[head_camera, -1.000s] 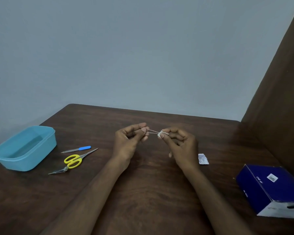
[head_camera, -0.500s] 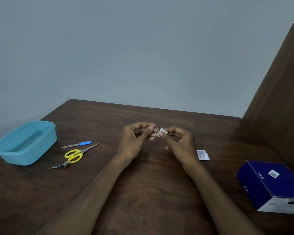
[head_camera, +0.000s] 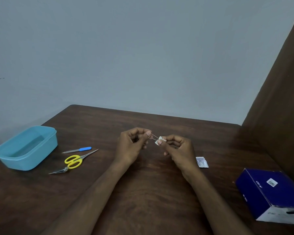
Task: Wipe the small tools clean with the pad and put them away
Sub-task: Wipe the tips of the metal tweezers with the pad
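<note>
Dark wood is the worktop [head_camera: 143, 192] under your arms, with the task's things spread across it. On your far right sits the blue box [head_camera: 268, 192], and on your far left the pale blue tub [head_camera: 26, 148], open and, by my reading, where the tools go when clean. Just right of the tub lie the yellow-handled scissors [head_camera: 74, 161], the blue-handled file [head_camera: 76, 150] beyond them and a thin metal tool [head_camera: 58, 170] touching the scissors' near end; all three are waiting on the wood. A torn sachet [head_camera: 201, 161] lies beside your right wrist.

Above the middle of the worktop, your left hand [head_camera: 131, 146] pinches one end of the thin metal tweezers [head_camera: 154, 136], and your right hand [head_camera: 175, 148] has its grip pressed on the white pad [head_camera: 159, 140], folded round the other end.

Half a second ago your hands were almost touching and the metal was hidden; now they have drawn apart and a bare stretch shows again. That reads as another wiping stroke along the tool, so you are cleaning, not yet stowing.
</note>
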A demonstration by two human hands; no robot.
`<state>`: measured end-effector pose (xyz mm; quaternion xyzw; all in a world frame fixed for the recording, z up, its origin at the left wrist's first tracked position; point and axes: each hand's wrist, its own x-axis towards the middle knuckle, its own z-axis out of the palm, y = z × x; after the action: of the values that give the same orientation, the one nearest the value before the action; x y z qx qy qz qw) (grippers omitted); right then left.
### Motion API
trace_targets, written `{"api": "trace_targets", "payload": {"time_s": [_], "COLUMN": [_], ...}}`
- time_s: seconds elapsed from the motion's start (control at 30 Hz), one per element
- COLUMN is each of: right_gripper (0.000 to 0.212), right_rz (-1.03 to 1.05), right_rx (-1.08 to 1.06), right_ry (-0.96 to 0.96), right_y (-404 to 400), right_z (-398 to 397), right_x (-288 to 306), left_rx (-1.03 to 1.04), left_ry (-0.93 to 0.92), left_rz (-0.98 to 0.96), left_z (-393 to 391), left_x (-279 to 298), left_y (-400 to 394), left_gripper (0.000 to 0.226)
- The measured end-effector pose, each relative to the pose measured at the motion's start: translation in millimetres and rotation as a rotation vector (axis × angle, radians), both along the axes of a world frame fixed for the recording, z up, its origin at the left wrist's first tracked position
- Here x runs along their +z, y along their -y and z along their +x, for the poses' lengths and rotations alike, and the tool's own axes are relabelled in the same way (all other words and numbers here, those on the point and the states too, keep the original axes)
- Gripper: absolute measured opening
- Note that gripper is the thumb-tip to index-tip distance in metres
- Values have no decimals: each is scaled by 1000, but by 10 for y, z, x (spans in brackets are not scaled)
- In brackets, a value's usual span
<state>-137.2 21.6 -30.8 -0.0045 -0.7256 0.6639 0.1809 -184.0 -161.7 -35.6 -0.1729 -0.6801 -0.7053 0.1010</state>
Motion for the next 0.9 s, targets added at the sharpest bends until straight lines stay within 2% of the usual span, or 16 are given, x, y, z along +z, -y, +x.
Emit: {"api": "trace_targets", "payload": {"time_s": [0.3, 0.53, 0.73, 0.9], "right_gripper": [9, 6, 4, 20], "right_rz": [9, -47, -25, 13], "right_rx": [54, 67, 30, 37], "right_ry": [-29, 18, 42, 3], "right_y": [10, 42, 41, 44], "right_z": [20, 46, 50, 66], "right_x": [2, 63, 66, 50], "left_rx": [-101, 88, 107, -21], "left_ry": [-59, -77, -92, -152], "left_rz": [-154, -162, -214, -267], "left_z": [45, -19, 9, 64], "left_x": [35, -14, 3, 34], "left_y": [18, 38, 18, 37], "left_gripper": [11, 7, 6, 8]}}
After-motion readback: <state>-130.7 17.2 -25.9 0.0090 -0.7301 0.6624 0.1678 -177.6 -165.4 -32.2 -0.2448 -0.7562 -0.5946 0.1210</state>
